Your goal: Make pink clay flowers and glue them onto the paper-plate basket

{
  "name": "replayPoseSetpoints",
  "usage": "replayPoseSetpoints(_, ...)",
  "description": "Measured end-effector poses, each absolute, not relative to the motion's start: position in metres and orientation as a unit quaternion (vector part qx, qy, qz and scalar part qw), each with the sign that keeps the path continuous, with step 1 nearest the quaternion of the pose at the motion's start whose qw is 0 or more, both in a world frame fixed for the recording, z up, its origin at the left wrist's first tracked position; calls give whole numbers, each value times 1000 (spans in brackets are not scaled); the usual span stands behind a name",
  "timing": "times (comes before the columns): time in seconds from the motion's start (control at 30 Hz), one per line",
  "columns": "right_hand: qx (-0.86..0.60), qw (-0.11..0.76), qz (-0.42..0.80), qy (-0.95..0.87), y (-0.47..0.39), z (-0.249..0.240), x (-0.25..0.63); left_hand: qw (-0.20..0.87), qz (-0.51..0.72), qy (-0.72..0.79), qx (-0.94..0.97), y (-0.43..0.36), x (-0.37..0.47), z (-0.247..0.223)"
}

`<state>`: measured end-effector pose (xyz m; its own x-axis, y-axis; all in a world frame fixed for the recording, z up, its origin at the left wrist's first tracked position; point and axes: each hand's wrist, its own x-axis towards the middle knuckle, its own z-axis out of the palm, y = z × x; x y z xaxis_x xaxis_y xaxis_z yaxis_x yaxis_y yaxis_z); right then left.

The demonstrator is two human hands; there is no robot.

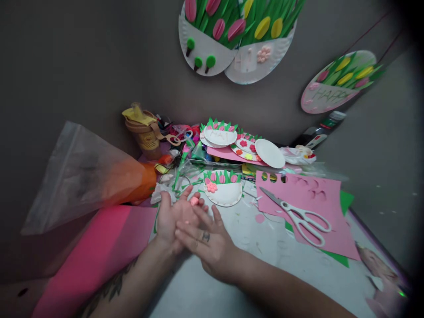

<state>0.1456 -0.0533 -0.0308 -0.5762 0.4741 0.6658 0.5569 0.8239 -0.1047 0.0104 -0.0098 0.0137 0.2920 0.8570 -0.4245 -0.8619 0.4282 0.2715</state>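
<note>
My left hand (pixel 172 216) is turned palm up, with a small lump of pink clay (pixel 194 201) held at its slightly curled fingers. A smaller pink bit (pixel 187 222) shows on that palm. Across the palm lie the outstretched fingers of my right hand (pixel 212 247), which wears a ring or ring-like mark on one finger. Whether anything sits under those fingertips is hidden. Just beyond both hands is a decorated paper plate (pixel 228 194) with green paper leaves, pink tulips and a pink clay flower (pixel 211 187).
White-handled scissors (pixel 300 214) rest on pink paper (pixel 338 225) at the right. Behind are more decorated plates (pixel 220 136), craft supplies and a lidded cup (pixel 145 137). An orange item in a plastic bag (pixel 82 176) stands left. Plate crafts (pixel 212 48) hang on the wall.
</note>
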Motion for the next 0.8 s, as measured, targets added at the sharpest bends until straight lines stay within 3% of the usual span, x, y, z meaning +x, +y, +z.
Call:
replayPoseSetpoints(0.17, -299, 360, -49, -883, -56, -29, 147, 779, 576, 245, 4, -9, 9, 16)
replayPoseSetpoints(0.8, -324, 357, -70, -873, -55, -30, 143, 792, 557, 250, 13, -7, 9, 16)
